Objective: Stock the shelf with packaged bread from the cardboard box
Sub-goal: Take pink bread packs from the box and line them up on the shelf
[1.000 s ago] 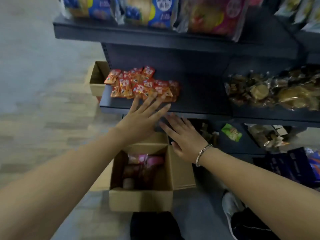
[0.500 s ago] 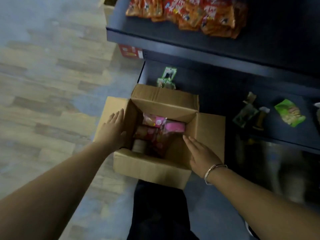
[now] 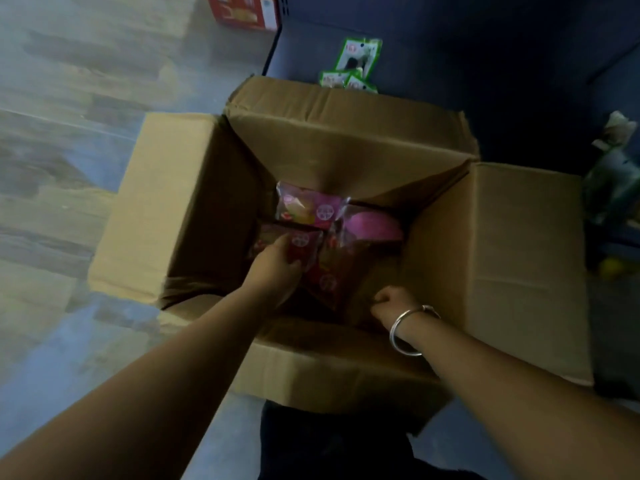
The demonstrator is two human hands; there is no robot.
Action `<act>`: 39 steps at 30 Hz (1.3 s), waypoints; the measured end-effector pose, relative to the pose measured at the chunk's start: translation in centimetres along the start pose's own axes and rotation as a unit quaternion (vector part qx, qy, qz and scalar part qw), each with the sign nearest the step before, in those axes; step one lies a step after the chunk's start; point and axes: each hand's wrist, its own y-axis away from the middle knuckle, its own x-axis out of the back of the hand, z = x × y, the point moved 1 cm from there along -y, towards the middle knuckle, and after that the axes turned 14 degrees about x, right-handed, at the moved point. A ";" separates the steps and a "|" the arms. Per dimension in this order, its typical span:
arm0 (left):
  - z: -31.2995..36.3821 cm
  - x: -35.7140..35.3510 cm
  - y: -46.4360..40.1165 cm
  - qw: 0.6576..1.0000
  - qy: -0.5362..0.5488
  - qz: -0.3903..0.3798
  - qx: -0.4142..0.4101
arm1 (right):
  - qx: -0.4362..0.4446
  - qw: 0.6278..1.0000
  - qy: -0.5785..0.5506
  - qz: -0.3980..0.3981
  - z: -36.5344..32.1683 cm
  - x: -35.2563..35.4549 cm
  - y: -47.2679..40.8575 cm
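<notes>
**Ana:** Wood-grain flooring on the left, dark blue base shelf ahead. What's nearest?

**Ben:** Both forearms, reaching down into the open cardboard box on the floor. The right hand, with a silver bangle at the wrist, sits low by the near right inside corner. Its grip looks curled into a fist, and I cannot tell whether anything is inside it.

**Ana:** And the other one?

**Ben:** The left hand is a little deeper, and its grip is closed around the edge of a dark red bread packet.

**Ana:** How should the lift go?

**Ben:** My judgement: hold the sealed edge or the sides, not the middle, since soft bread probably squashes. Raise it straight up so it clears the flaps, and let the right hand take a second packet or steady the box.

**Ana:** What else is inside?

**Ben:** Another red packet lies between the hands. Beyond them, a pink packet with yellow print and a plain pink one lean near the far wall. The contents sit low, so the box looks mostly emptied.

**Ana:** Past the box?

**Ben:** Small green sachets lie on the base shelf, and a red carton stands farther left. More packets at the right edge are too blurred to name.
</notes>
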 end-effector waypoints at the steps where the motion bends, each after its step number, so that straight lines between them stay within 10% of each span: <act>1: -0.2 -0.4 -1.4 1.000 0.004 -0.005 0.006 | -0.003 1.000 0.002 -0.006 0.4 -0.8 -1.6; 14: -1.7 -1.2 -16.3 0.996 0.063 -0.063 0.029 | -0.087 0.977 -0.055 -0.187 2.1 -6.6 -12.8; 31: -2.1 -1.0 -16.2 0.994 0.067 -0.074 0.034 | -0.091 0.965 -0.242 -0.047 2.6 -8.5 -15.1; 39: 0.3 2.4 -6.6 0.995 0.062 -0.073 -0.001 | 0.010 1.000 0.028 -0.006 -1.1 -1.7 -5.0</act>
